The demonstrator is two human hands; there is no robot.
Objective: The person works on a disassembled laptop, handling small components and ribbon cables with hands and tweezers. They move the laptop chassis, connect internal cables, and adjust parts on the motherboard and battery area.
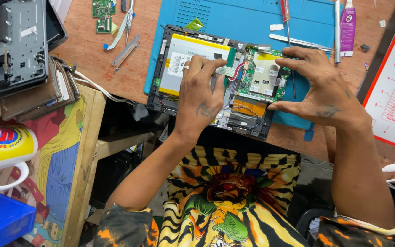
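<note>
An opened tablet (163,103) lies face down on a blue work mat (238,18), its white and yellow battery (184,50) and green circuit board (264,77) exposed. My left hand (202,98) rests on the tablet's middle, fingertips pinching a flat ribbon cable (227,71) between battery and board. My right hand (318,87) spans the tablet's right edge, fingers spread, index finger on the board's top corner and thumb at the lower right side. It holds nothing.
A red-handled screwdriver (286,13), tweezers (298,42), a pen (337,27) and a purple tube (347,27) lie on or beside the mat. A small green board (102,13) and metal strips (125,50) sit at upper left. A yellow mug (3,148) stands at left.
</note>
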